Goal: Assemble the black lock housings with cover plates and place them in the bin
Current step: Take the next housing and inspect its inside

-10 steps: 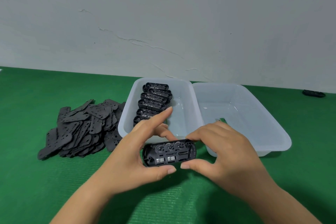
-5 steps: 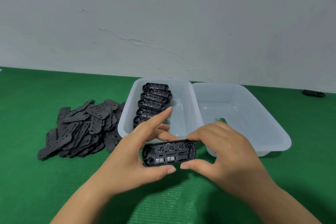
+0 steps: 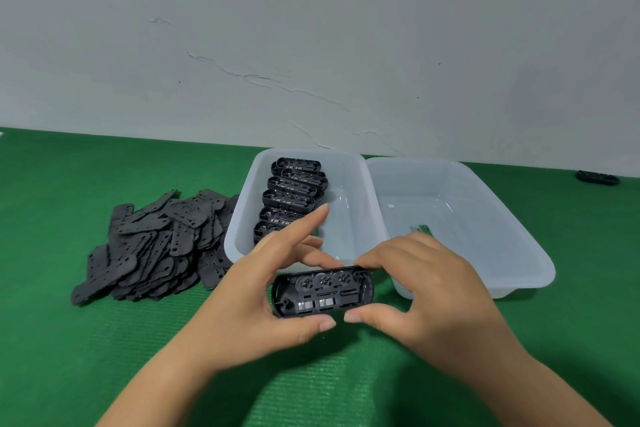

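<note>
You hold one black lock housing (image 3: pixel 322 294) above the green tabletop (image 3: pixel 69 340), open side up, its springs and wheels showing. Your left hand (image 3: pixel 256 298) has its grip closed on the housing's left end, thumb below, forefinger stretched out. Your right hand (image 3: pixel 429 291) pinches the right end. Just behind, the left bin (image 3: pixel 349 218) holds a row of housings (image 3: pixel 292 196); the right bin (image 3: pixel 519 253) touches it. The cover plates (image 3: pixel 152 239) lie heaped to the left.
</note>
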